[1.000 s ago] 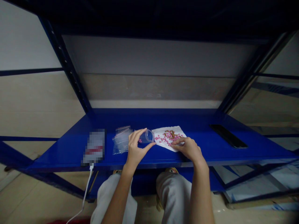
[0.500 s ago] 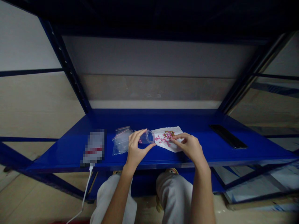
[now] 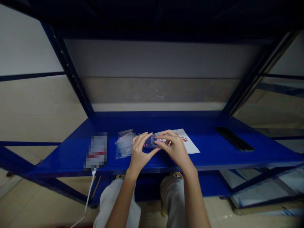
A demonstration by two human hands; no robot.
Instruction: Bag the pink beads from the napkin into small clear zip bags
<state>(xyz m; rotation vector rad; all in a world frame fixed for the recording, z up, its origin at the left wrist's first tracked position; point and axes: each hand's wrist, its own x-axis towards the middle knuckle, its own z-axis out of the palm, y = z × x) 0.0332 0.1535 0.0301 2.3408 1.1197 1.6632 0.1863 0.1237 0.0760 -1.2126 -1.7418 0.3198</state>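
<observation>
My left hand (image 3: pixel 139 152) grips a clear plastic cup (image 3: pixel 150 142) that lies tilted, its mouth facing right. A few pink pills (image 3: pixel 145 145) show inside the cup. At the cup's mouth is my right hand (image 3: pixel 174 146), fingers pinched together; whatever they hold is too small or hidden to make out. Beneath and behind the right hand lies a white sheet of paper (image 3: pixel 192 147) with loose pink and brownish pills (image 3: pixel 184 139), partly covered by the hand. Clear zip bags (image 3: pixel 123 146) lie just left of my left hand.
A blue metal shelf (image 3: pixel 142 122) carries everything, with uprights at both sides and another shelf overhead. A dark phone (image 3: pixel 234 139) lies at the right. On the left, a blurred-out device (image 3: pixel 97 148) has a white cable (image 3: pixel 89 193) hanging over the front edge.
My right hand has moved left from the pills on the paper to the cup's mouth. My left hand keeps holding the cup in nearly the same place.
</observation>
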